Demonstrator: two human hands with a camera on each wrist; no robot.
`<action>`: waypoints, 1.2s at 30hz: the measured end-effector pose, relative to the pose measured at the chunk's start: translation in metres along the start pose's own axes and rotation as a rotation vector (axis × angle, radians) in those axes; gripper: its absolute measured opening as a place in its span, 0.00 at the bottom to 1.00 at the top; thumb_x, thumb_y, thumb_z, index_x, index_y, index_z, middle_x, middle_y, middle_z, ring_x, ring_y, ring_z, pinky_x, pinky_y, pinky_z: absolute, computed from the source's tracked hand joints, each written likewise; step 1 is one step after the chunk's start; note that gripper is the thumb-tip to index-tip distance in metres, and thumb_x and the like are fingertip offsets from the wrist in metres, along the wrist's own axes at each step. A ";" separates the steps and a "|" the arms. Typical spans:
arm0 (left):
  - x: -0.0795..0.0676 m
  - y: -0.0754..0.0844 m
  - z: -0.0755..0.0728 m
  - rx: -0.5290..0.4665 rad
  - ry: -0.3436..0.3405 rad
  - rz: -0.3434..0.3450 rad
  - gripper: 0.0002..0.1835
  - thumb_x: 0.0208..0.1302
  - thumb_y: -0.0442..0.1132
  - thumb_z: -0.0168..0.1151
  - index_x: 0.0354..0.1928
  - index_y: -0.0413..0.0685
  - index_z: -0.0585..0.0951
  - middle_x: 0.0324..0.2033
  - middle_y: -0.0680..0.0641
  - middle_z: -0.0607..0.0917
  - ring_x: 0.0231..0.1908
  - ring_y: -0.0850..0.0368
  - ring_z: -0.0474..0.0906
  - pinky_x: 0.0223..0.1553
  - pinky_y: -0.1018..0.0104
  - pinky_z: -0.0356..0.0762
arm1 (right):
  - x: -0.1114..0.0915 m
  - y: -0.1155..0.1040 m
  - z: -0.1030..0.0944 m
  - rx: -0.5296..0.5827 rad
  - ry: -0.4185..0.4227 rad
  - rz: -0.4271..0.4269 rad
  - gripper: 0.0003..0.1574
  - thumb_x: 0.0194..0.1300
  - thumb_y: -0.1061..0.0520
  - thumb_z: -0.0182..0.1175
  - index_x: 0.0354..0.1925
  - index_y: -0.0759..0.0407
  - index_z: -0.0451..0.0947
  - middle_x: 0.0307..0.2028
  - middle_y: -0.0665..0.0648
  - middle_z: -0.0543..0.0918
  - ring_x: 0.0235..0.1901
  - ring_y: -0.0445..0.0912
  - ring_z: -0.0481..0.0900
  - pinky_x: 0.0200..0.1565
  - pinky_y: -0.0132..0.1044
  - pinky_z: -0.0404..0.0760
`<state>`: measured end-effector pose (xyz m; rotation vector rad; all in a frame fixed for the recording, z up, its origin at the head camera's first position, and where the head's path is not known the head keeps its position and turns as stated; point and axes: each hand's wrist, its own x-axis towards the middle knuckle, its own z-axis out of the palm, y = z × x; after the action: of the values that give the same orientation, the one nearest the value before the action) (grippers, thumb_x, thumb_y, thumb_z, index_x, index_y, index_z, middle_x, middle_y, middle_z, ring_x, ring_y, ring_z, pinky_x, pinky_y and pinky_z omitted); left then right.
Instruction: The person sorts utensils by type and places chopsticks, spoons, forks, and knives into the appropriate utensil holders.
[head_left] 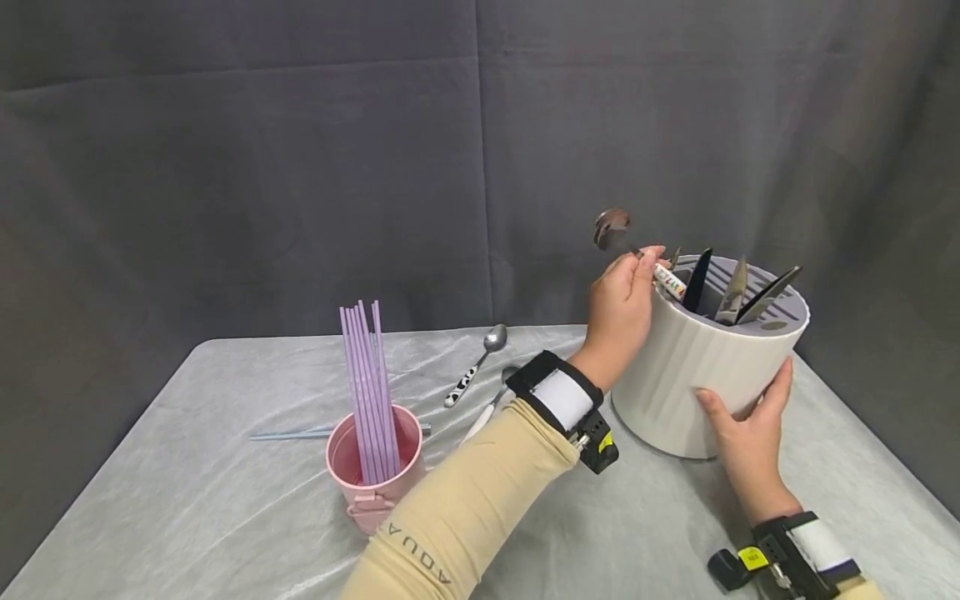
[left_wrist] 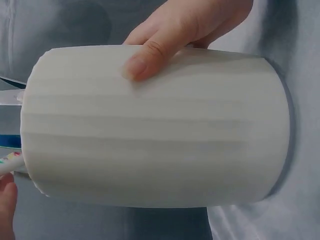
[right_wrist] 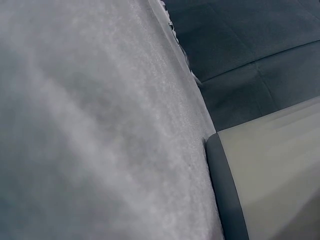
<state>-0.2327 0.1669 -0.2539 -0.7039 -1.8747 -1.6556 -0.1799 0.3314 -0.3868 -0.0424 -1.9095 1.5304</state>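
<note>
A white ribbed knife holder (head_left: 705, 367) stands at the right of the table, with several knives (head_left: 731, 292) sticking up from its grey slotted top. My right hand (head_left: 753, 442) holds its side, thumb on the front; the left wrist view shows this thumb (left_wrist: 142, 62) flat on the ribs. At the holder's left rim, my left hand (head_left: 621, 304) pinches a piece of cutlery with a blurred metal head (head_left: 612, 227) and a white handle (head_left: 670, 282) with coloured print. The head points up and left, while the handle end angles down toward the slots.
Left of centre, a pink bucket (head_left: 375, 517) holds several lilac sticks (head_left: 367, 392). Behind it lie light blue sticks (head_left: 292, 435). A cow-print spoon (head_left: 474, 367) and a white-handled spoon (head_left: 487, 408) lie mid-table, the latter partly hidden by my left arm. A grey curtain (head_left: 337, 167) hangs behind.
</note>
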 end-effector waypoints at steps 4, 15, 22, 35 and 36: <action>0.002 0.002 0.000 0.104 0.018 0.015 0.09 0.70 0.33 0.56 0.42 0.36 0.84 0.43 0.44 0.85 0.43 0.59 0.80 0.40 0.83 0.69 | -0.001 -0.001 0.001 -0.012 -0.007 0.009 0.64 0.61 0.58 0.66 0.77 0.51 0.30 0.76 0.54 0.40 0.72 0.43 0.44 0.67 0.32 0.43; 0.010 0.007 0.009 0.429 -0.098 -0.118 0.07 0.66 0.41 0.63 0.38 0.48 0.88 0.32 0.53 0.88 0.34 0.62 0.81 0.34 0.79 0.70 | -0.002 -0.002 0.002 0.021 -0.014 0.004 0.64 0.61 0.59 0.65 0.76 0.53 0.29 0.76 0.55 0.38 0.72 0.41 0.40 0.69 0.36 0.41; 0.001 -0.001 0.012 0.480 -0.120 -0.183 0.11 0.67 0.46 0.62 0.42 0.49 0.89 0.37 0.54 0.86 0.39 0.61 0.77 0.38 0.77 0.68 | -0.004 -0.002 0.004 0.034 -0.010 -0.004 0.64 0.60 0.59 0.66 0.76 0.52 0.31 0.76 0.54 0.40 0.72 0.42 0.43 0.68 0.34 0.43; -0.003 -0.001 0.008 0.311 -0.093 -0.352 0.07 0.61 0.47 0.67 0.37 0.58 0.90 0.28 0.62 0.80 0.35 0.72 0.72 0.34 0.78 0.65 | -0.002 -0.001 0.002 0.010 -0.009 -0.003 0.66 0.60 0.59 0.67 0.76 0.53 0.30 0.76 0.55 0.39 0.72 0.42 0.42 0.68 0.32 0.42; -0.004 -0.002 0.007 0.293 -0.096 -0.355 0.07 0.61 0.47 0.67 0.38 0.57 0.90 0.28 0.62 0.79 0.34 0.72 0.72 0.33 0.78 0.65 | -0.002 0.000 0.003 0.010 -0.008 -0.003 0.66 0.60 0.59 0.67 0.76 0.53 0.30 0.76 0.55 0.39 0.72 0.42 0.42 0.68 0.32 0.43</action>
<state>-0.2319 0.1732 -0.2589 -0.3481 -2.3564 -1.5181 -0.1796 0.3282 -0.3878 -0.0291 -1.9074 1.5406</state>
